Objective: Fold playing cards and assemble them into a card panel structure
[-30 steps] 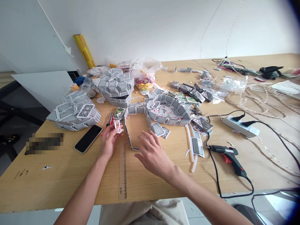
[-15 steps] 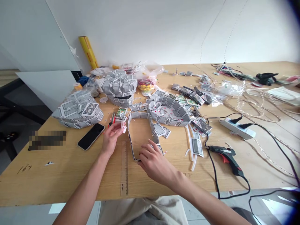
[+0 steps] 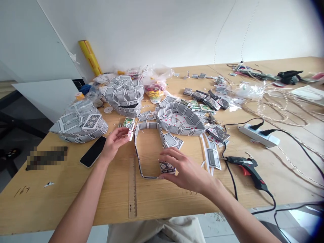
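Note:
On the table before me stands an open-topped frame (image 3: 148, 125) of joined playing cards, its walls upright in a long loop. My left hand (image 3: 113, 143), just left of the frame, pinches a small cut piece of playing card (image 3: 130, 135) with red marks. At the frame's near right corner, my right hand (image 3: 186, 167) curls round a dark-patterned card section (image 3: 167, 167), thumb at the bottom edge and fingers above. The hand covers part of the right wall. A clear ruler (image 3: 132, 192) lies left of the frame, and loose cards (image 3: 170, 140) lie right of it.
A pointed card tray (image 3: 181, 130) holding cards stands behind. Card-covered boxes (image 3: 124, 92) (image 3: 81, 123) and a phone (image 3: 93, 152) are to the left. On the right lie a glue gun (image 3: 249, 170), a power strip (image 3: 259, 135) and cords.
My right hand has shifted right, away from the frame's inside, exposing the dark-patterned card section. My left hand still pinches the small card piece. The whole view has shifted slightly.

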A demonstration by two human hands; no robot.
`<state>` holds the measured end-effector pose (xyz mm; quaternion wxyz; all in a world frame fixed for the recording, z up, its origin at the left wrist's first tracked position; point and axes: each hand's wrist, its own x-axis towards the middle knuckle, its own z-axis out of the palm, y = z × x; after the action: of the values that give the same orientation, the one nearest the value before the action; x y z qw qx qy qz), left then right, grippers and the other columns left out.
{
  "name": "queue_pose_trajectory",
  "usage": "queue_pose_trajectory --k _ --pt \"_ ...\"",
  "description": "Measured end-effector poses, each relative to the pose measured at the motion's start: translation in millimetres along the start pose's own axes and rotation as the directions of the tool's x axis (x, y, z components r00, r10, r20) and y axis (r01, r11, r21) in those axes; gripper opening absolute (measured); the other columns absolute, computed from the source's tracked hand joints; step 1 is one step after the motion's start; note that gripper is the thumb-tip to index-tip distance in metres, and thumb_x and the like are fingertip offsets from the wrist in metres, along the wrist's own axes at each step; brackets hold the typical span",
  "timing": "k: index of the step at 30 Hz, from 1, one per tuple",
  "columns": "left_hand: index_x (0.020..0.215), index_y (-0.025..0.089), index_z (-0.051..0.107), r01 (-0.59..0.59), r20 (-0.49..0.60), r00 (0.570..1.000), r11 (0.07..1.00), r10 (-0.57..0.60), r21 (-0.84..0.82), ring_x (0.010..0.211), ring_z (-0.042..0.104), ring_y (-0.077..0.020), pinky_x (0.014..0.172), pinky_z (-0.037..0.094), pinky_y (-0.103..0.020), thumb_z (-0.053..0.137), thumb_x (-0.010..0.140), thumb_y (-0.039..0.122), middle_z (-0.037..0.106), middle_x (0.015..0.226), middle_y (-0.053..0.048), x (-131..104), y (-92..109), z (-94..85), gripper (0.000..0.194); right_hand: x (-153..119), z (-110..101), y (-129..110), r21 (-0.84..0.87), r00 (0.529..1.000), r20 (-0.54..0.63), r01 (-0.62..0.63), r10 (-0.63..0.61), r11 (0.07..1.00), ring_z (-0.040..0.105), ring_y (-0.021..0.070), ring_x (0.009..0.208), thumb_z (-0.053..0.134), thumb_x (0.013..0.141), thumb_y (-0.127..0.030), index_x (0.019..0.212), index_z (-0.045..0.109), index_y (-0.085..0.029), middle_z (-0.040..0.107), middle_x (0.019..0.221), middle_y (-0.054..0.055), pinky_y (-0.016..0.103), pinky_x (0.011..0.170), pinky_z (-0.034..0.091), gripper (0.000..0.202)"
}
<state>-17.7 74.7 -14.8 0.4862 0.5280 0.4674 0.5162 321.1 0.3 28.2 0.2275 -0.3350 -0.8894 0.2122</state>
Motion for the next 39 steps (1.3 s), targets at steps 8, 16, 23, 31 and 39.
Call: queue_pose_trajectory --k 8,16,23,31,39 --pt "0.117 0.021 0.075 0.015 0.013 1.0 1.0 -0.015 0.012 0.115 0.075 -0.0297 0.102 0.06 -0.045 0.097 0.075 0.044 0.079 0.127 -0.012 -4.6 -14.9 4.1 0.053 -13.4 -8.1 8.1 0.027 0.999 0.031 -0.045 0.044 0.999 0.064 0.0349 0.134 0.088 0.093 -0.034 0.135 0.068 -0.024 0.071 0.138 0.014 0.054 0.108 0.061 0.047" --pt "0.121 0.021 0.079 -0.016 -0.002 1.0 0.997 0.017 0.077 0.118 0.075 -0.0316 0.103 0.06 -0.048 0.096 0.075 0.049 0.078 0.13 -0.013 -3.3 -14.2 4.8 0.056 -7.0 -10.6 4.9 0.034 0.997 0.064 -0.056 0.053 0.998 0.067 0.0346 0.133 0.09 0.09 -0.025 0.134 0.069 -0.023 0.072 0.138 0.013 0.054 0.11 0.061 0.049" --pt "0.128 0.023 0.077 -0.075 0.047 0.997 0.981 0.068 0.177 0.126 0.071 -0.0331 0.107 0.058 -0.05 0.093 0.08 0.046 0.075 0.139 -0.013 -4.5 -15.6 7.7 0.056 -8.2 -9.2 5.9 0.033 0.994 0.093 -0.067 0.064 0.997 0.067 0.0345 0.133 0.091 0.087 -0.022 0.133 0.071 -0.023 0.073 0.139 0.013 0.053 0.109 0.061 0.05" --pt "0.121 0.026 0.078 -0.141 0.141 0.985 0.949 0.105 0.281 0.143 0.062 -0.0332 0.122 0.046 -0.055 0.088 0.086 0.044 0.068 0.151 -0.013 -3.0 -19.4 13.2 0.04 -10.0 -11.8 6.9 0.051 0.991 0.105 -0.089 0.083 0.995 0.071 0.0329 0.13 0.089 0.089 -0.018 0.135 0.072 -0.026 0.074 0.138 0.011 0.051 0.106 0.064 0.05" --pt "0.111 0.023 0.082 -0.063 0.167 0.986 0.972 0.025 0.227 0.141 0.062 -0.0362 0.111 0.054 -0.051 0.09 0.082 0.047 0.068 0.151 -0.014 0.6 -16.6 8.5 0.038 -8.9 -13.3 8.0 0.046 0.985 0.137 -0.112 0.105 0.993 0.071 0.032 0.129 0.089 0.088 -0.015 0.131 0.073 -0.025 0.074 0.139 0.011 0.048 0.107 0.063 0.047"
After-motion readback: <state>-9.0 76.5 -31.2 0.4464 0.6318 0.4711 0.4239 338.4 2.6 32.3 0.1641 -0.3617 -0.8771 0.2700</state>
